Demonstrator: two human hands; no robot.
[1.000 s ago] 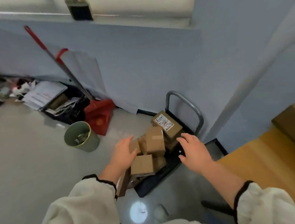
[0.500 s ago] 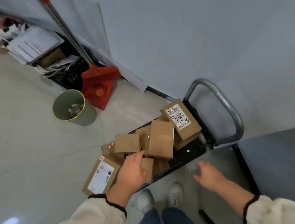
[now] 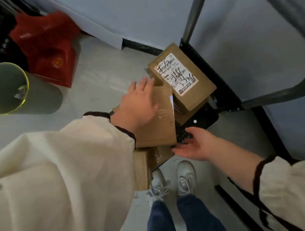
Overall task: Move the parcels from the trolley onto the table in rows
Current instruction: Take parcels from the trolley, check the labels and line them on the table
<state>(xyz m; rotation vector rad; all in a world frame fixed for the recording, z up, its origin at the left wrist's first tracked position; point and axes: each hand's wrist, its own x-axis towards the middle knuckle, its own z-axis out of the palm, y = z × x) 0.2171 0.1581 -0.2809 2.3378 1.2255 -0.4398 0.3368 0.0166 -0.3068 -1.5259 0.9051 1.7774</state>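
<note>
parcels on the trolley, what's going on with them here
A person is bent over the trolley, reaching for a plain brown parcel. The left hand lies flat on its top with fingers straight; the right hand is open beside its lower edge. Neither hand grips it. A labelled parcel sits next to it, nearer the handle.

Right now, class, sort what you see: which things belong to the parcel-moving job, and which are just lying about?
Job: labelled parcel, plain parcel, trolley, left hand, right hand.
Lying about: bin, dustpan.
</note>
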